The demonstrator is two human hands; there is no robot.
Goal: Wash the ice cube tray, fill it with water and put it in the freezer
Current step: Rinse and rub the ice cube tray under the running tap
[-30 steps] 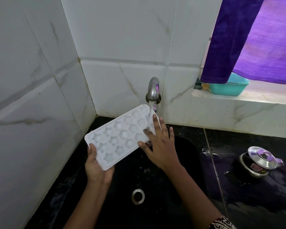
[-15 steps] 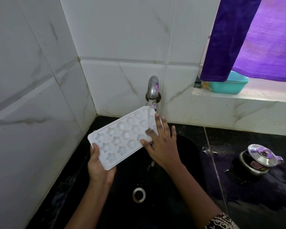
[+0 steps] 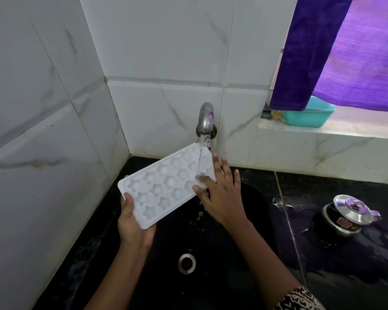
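Observation:
A white ice cube tray with star and round moulds is held tilted over the black sink. My left hand grips its near-left corner from below. My right hand rests with spread fingers on the tray's right end, thumb and fingertips touching the moulds. A thin stream of water runs from the metal tap onto the tray's far right corner. Drops fall from the tray's lower edge into the sink.
The sink drain lies below the hands. A steel lidded pot sits on the wet black counter at right. A teal tub stands on the window ledge under a purple curtain. White tiled walls close the left and back.
The tray has shifted slightly right and down under the tap. My right hand has slid along the tray's right end, and more water now drips into the sink.

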